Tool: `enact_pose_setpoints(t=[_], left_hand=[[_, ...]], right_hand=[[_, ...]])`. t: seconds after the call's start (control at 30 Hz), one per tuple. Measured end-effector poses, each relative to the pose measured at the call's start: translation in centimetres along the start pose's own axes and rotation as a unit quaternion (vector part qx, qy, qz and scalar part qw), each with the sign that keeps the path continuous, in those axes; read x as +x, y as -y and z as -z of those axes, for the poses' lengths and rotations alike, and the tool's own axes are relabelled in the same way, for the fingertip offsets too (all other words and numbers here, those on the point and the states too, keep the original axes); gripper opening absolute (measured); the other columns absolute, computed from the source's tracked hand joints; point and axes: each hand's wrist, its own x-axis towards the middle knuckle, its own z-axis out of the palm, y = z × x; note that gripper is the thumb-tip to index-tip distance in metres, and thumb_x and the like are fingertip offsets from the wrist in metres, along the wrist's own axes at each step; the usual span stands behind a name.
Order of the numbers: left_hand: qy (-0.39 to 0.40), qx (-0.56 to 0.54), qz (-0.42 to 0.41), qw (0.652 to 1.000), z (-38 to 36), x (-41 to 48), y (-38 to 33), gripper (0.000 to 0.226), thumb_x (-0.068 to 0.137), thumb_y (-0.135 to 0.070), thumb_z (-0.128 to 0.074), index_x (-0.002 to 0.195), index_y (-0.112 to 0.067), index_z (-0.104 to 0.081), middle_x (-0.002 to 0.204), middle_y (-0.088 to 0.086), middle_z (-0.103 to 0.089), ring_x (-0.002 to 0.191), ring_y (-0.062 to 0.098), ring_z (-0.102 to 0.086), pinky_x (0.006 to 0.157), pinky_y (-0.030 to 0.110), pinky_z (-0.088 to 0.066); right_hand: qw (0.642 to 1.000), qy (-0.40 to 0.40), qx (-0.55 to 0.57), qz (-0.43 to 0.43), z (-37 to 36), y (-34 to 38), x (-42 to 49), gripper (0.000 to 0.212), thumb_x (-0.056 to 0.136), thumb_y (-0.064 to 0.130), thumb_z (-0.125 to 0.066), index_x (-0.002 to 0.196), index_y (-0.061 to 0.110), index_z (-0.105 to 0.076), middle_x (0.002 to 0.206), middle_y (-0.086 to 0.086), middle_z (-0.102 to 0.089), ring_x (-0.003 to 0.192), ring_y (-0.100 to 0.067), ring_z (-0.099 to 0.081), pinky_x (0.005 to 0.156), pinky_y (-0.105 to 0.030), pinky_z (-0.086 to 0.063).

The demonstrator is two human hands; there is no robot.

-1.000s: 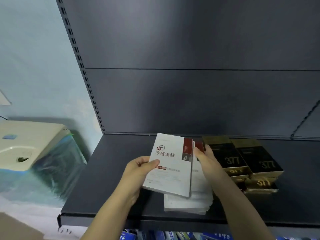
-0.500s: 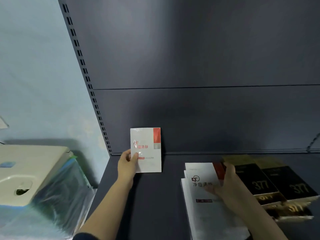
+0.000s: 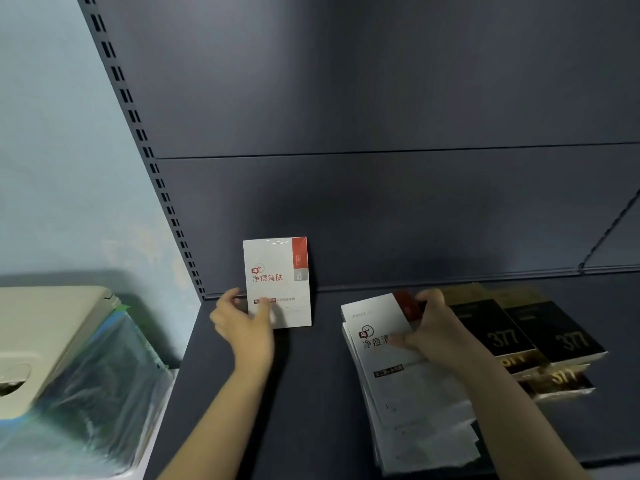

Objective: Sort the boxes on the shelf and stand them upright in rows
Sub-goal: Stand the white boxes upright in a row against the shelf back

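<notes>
A white box with a red corner (image 3: 277, 282) stands upright against the dark back panel at the left end of the shelf (image 3: 311, 393). My left hand (image 3: 242, 323) holds its lower left edge, thumb on the front. To the right lies a flat stack of the same white boxes (image 3: 408, 393). My right hand (image 3: 429, 330) grips the top box of that stack at its far end. Black and gold boxes marked 377 (image 3: 526, 337) lie flat in a pile on the far right.
A beige appliance wrapped in clear plastic (image 3: 59, 358) sits left of the shelf, beside the slotted upright (image 3: 145, 150). A light blue wall is behind it. Bare shelf surface lies between the upright box and the stack.
My left hand carried one white box from the stack to the back left of the shelf and stood it upright. My right hand dropped onto the top box of the stack.
</notes>
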Motion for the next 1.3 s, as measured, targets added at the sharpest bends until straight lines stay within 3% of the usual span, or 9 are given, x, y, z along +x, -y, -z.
enact_pose_setpoints(t=[0.1,0.17,0.3,0.43,0.57,0.7,0.93,1.17,1.3], left_hand=[[0.135,-0.080,-0.036,0.987,0.1,-4.9,-1.6,0.039,0.087,-0.009,-0.064,0.120,-0.018,-0.045,0.113,0.006,-0.045,0.093,0.013,-0.052,0.085,0.020,-0.044],[0.258,-0.087,-0.003,0.962,0.0,-7.3,-2.6,0.033,0.089,-0.016,-0.063,0.117,-0.024,-0.048,0.112,0.005,-0.056,0.086,0.005,-0.057,0.075,0.008,-0.044],[0.432,-0.094,0.032,0.896,0.4,-9.4,-4.6,0.026,0.090,-0.023,-0.063,0.115,-0.024,-0.061,0.103,-0.006,-0.074,0.091,0.002,-0.070,0.079,0.016,-0.051],[0.359,-0.120,0.031,0.925,1.2,-7.6,-4.2,0.022,0.088,-0.009,-0.065,0.106,-0.021,-0.067,0.100,-0.004,-0.077,0.089,0.012,-0.073,0.076,0.025,-0.057],[0.227,-0.137,0.043,0.963,2.2,-3.6,-2.0,0.021,0.092,-0.012,-0.059,0.112,-0.018,-0.065,0.104,-0.001,-0.075,0.092,0.014,-0.072,0.079,0.032,-0.057],[0.186,-0.043,0.030,0.981,2.5,-0.9,0.5,0.020,0.092,-0.019,-0.061,0.111,-0.021,-0.059,0.108,-0.002,-0.071,0.097,0.017,-0.069,0.082,0.036,-0.055],[0.085,0.033,0.037,0.995,0.1,-0.1,2.4,0.047,0.086,-0.027,-0.068,0.122,-0.008,-0.047,0.120,0.008,-0.036,0.100,0.024,-0.052,0.093,0.034,-0.044],[0.009,0.048,0.051,0.997,-0.9,0.4,1.9,0.043,0.088,-0.024,-0.065,0.120,-0.001,-0.047,0.127,0.022,-0.039,0.112,0.036,-0.046,0.092,0.036,-0.037],[-0.043,0.064,0.064,0.995,-0.3,-0.5,1.1,0.055,0.084,-0.023,-0.071,0.126,0.000,-0.044,0.130,0.024,-0.041,0.117,0.039,-0.042,0.090,0.037,-0.035]], right_hand=[[0.996,-0.005,0.081,0.028,0.8,0.5,-0.1,0.047,0.078,0.020,-0.079,0.110,0.018,-0.044,0.100,-0.002,-0.060,0.090,-0.017,-0.060,0.067,-0.027,-0.047],[0.989,0.000,0.135,0.064,1.2,1.2,-0.2,0.019,0.088,0.015,-0.067,0.101,0.006,-0.058,0.094,-0.006,-0.064,0.088,-0.021,-0.064,0.065,-0.028,-0.049],[0.952,0.008,0.295,0.086,0.9,2.3,-0.9,0.009,0.095,0.011,-0.057,0.102,0.007,-0.060,0.091,-0.008,-0.069,0.078,-0.019,-0.069,0.057,-0.029,-0.050],[0.947,0.019,0.300,0.111,0.2,2.5,-0.6,0.020,0.097,0.025,-0.053,0.110,0.010,-0.059,0.081,0.001,-0.066,0.068,-0.005,-0.065,0.058,-0.023,-0.053],[0.991,0.032,0.068,0.108,-0.4,1.3,0.7,0.065,0.088,0.047,-0.061,0.142,0.023,-0.036,0.130,0.001,-0.051,0.121,-0.018,-0.049,0.099,-0.043,-0.045],[0.963,0.124,-0.202,0.127,-1.5,0.4,1.4,0.105,0.072,0.052,-0.076,0.152,0.019,-0.018,0.155,-0.004,-0.022,0.142,-0.028,-0.021,0.109,-0.044,-0.033],[0.952,0.146,-0.234,0.131,-1.3,0.9,2.3,0.078,0.059,0.051,-0.083,0.123,0.019,-0.051,0.120,0.001,-0.033,0.118,-0.023,-0.029,0.088,-0.043,-0.044],[0.970,0.077,-0.176,0.147,-0.9,0.2,1.9,0.067,0.054,0.048,-0.088,0.109,0.026,-0.056,0.111,0.002,-0.036,0.109,-0.019,-0.032,0.080,-0.035,-0.038],[0.981,0.057,-0.094,0.161,0.0,0.4,1.4,0.062,0.049,0.039,-0.093,0.099,0.024,-0.059,0.107,0.004,-0.038,0.097,-0.016,-0.048,0.082,-0.037,-0.052]])
